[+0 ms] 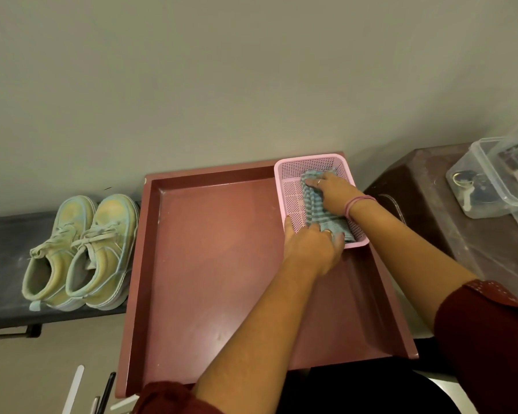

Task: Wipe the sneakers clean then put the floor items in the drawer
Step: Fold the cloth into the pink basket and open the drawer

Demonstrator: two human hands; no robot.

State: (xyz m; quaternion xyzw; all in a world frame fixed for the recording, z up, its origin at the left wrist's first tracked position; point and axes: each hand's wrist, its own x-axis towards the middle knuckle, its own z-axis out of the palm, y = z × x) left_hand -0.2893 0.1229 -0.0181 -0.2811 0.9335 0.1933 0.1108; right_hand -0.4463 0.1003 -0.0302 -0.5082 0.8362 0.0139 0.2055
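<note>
Floor items, nearest the camera: a white flat stick (72, 389) and a dark pen-like rod (107, 389) lie on the floor at the drawer's near left corner; cut off by the frame edge, so what they are is unclear.
Left hand (311, 246): fingers curled over the near end of the cloth, at the basket's near rim.
Right hand (331, 192): fingers curled round the far part of the cloth, pressing it into the basket.
Cloth (314, 204): blue-grey striped, folded lengthwise, lying inside the pink basket (284, 186).
Cloth handling: probably soft, light and limp; it will sag, so take it bunched in the fist or by both ends.
Drawer (210, 252): open, reddish-brown, shallow; the basket sits in its far right corner.
Sneakers (81, 252): a pale green-yellow pair, side by side on a dark low shelf (0, 264) just left of the drawer, toes to the wall, laces tied.
Sneaker handling: likely light with soft uppers and stiff soles; hold at the heel collar or from inside the opening.
Sneaker look: faded, uneven colour, white soles.
</note>
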